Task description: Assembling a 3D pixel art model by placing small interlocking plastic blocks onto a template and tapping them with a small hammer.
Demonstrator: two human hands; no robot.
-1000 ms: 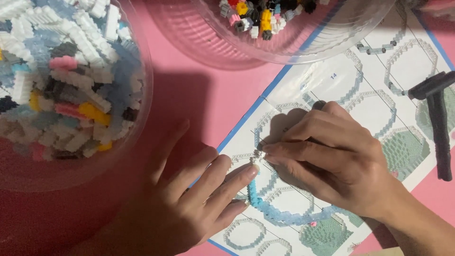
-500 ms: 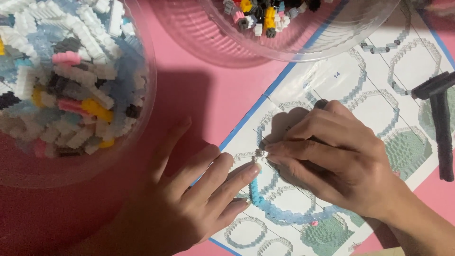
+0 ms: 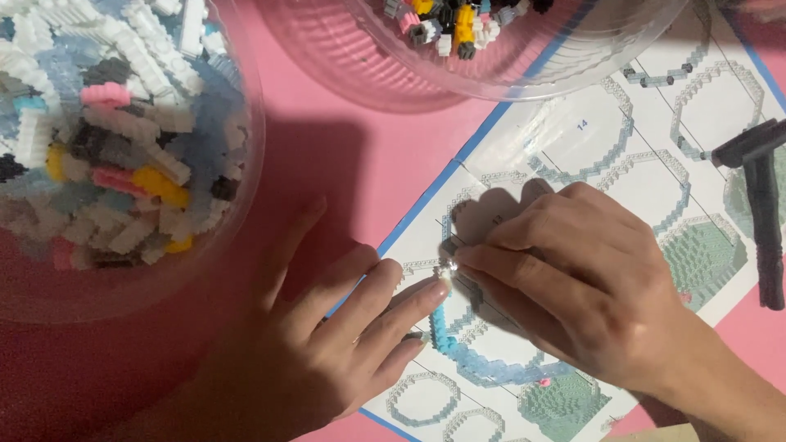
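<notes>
A curved row of small light-blue building bricks (image 3: 483,364) lies on a printed instruction sheet (image 3: 589,131) on a pink surface. My right hand (image 3: 573,278) pinches a tiny white brick (image 3: 446,268) at the upper end of that curve. My left hand (image 3: 327,344) rests flat beside it, its fingertips touching the same end of the brick row. The right hand hides part of the curve.
A clear bowl (image 3: 246,196) of white, pale-blue, pink and yellow bricks sits at the upper left. A second clear bowl (image 3: 524,78) with mixed bricks stands at the top middle. A black brick-separator tool (image 3: 757,205) lies at the right edge.
Both hands stay at the brick row's upper end with only slight finger shifts. The view has drifted a little.
</notes>
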